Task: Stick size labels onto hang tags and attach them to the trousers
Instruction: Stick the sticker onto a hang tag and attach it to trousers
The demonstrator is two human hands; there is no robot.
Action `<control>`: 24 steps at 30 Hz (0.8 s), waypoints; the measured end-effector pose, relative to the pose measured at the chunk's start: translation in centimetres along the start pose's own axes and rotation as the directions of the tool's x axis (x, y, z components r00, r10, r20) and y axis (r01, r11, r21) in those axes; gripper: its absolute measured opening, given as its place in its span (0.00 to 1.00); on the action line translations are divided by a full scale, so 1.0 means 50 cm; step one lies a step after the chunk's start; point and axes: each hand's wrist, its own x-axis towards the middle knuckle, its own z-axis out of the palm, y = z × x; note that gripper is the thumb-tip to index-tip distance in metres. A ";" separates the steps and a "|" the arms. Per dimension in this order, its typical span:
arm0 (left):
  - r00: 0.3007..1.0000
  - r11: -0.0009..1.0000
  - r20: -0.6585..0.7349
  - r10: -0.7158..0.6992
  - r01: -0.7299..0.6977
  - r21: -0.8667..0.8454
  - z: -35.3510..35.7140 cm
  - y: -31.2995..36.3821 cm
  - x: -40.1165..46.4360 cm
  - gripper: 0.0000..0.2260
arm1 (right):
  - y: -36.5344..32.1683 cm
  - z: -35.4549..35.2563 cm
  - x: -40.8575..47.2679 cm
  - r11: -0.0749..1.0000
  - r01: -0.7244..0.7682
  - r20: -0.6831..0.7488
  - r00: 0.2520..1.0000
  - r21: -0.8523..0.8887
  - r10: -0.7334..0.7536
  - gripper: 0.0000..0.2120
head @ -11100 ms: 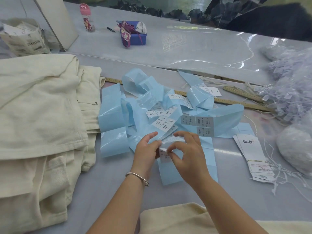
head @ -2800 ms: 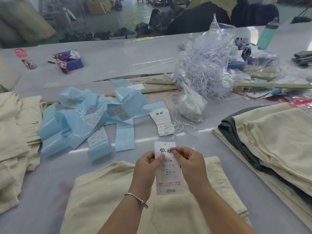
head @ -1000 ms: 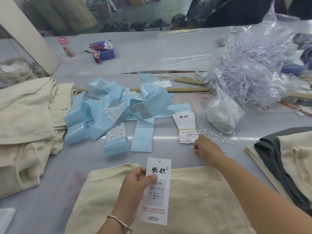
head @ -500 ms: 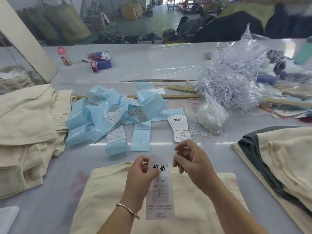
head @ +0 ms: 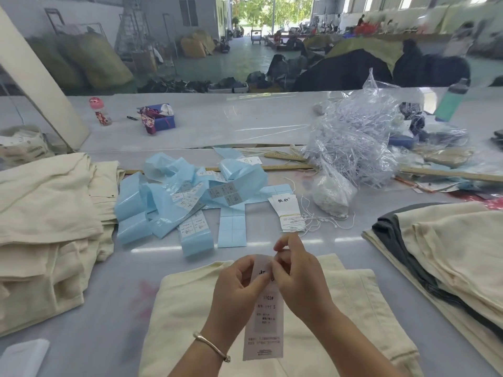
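A long white hang tag [head: 264,319] with a grey size label on it hangs upright over cream trousers [head: 179,317] lying on the table before me. My left hand [head: 239,292] pinches the tag near its top edge. My right hand [head: 296,278] has its fingertips pinched at the tag's top; whether a thin white string lies between them is too fine to tell. A stack of more hang tags [head: 288,213] lies beyond, with loose white strings [head: 324,221] beside it. Blue backing strips with size labels [head: 190,200] are heaped at centre left.
Folded cream trousers [head: 46,221] are piled at the left. Another stack of cream and dark grey garments [head: 446,251] sits at the right. A clear bag of plastic strings [head: 359,142], a small white bag [head: 332,194] and wooden rulers [head: 272,167] lie behind.
One second ago my right hand reached out to the strings beside the tag stack. It has since come back and now pinches at the top of the tag held by my left hand.
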 end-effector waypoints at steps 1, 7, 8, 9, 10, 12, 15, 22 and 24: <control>1.000 0.999 -0.001 -0.014 0.014 -0.030 -0.004 0.002 -0.005 0.08 | -0.006 0.002 -0.006 1.000 0.001 -0.005 1.000 0.003 -0.001 0.13; 0.972 0.920 0.103 -0.213 0.235 -0.314 -0.043 0.002 -0.007 0.09 | -0.043 0.010 -0.049 0.995 -0.056 -0.008 0.998 0.086 0.057 0.13; 0.966 0.908 0.143 -0.215 0.252 -0.336 -0.046 0.000 -0.008 0.07 | -0.048 0.010 -0.057 0.992 -0.075 -0.014 0.997 0.100 0.077 0.12; 0.961 0.903 0.185 -0.206 0.260 -0.342 -0.048 -0.003 -0.010 0.08 | -0.051 0.009 -0.065 0.990 -0.091 -0.022 0.995 0.109 0.094 0.12; 0.956 0.906 0.222 -0.195 0.262 -0.332 -0.049 -0.006 -0.012 0.09 | -0.054 0.006 -0.073 0.988 -0.102 -0.028 0.994 0.117 0.106 0.12; 0.948 0.929 0.275 -0.158 0.237 -0.283 -0.046 -0.007 -0.018 0.08 | -0.058 -0.004 -0.089 0.985 -0.122 -0.033 0.991 0.123 0.127 0.13; 0.959 0.995 0.269 -0.090 0.099 -0.020 -0.026 -0.001 -0.019 0.03 | -0.057 -0.020 -0.116 0.984 -0.166 -0.094 0.981 0.059 0.171 0.11; 0.924 0.828 0.271 0.271 -0.367 0.424 0.025 0.044 -0.005 0.05 | -0.050 -0.062 -0.156 0.962 -0.219 -0.281 0.924 0.164 0.259 0.17; 0.905 0.812 0.296 0.305 -0.409 0.416 0.044 0.051 -0.002 0.06 | -0.046 -0.070 -0.154 0.920 -0.255 -0.206 0.924 0.296 0.323 0.14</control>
